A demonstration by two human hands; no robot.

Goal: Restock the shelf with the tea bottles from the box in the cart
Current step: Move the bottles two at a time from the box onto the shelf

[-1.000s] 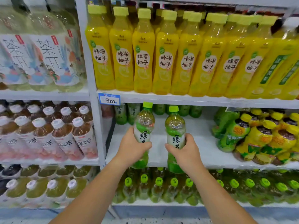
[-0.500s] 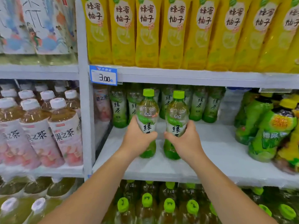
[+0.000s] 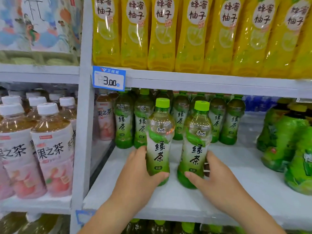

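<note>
Two green tea bottles with light-green caps stand upright side by side over the white middle shelf (image 3: pixel 168 203). My left hand (image 3: pixel 136 176) is wrapped round the lower part of the left bottle (image 3: pixel 159 142). My right hand (image 3: pixel 214 179) holds the right bottle (image 3: pixel 196 146) near its base. Both bottle bases are at or just above the shelf surface; contact cannot be told. Behind them a row of several matching green tea bottles (image 3: pixel 124 125) lines the back of the shelf. The box and the cart are out of view.
Yellow honey-pomelo bottles (image 3: pixel 190 31) fill the shelf above, with a blue 3.00 price tag (image 3: pixel 108 78) on its edge. Peach tea bottles with white caps (image 3: pixel 50 146) stand in the left bay beyond the white upright (image 3: pixel 82 132). Bright green bottles (image 3: pixel 285 142) lie at the right.
Both hands have carried the two bottles forward and down onto the middle shelf, closer to the back row. The view has moved in nearer to the shelf.
</note>
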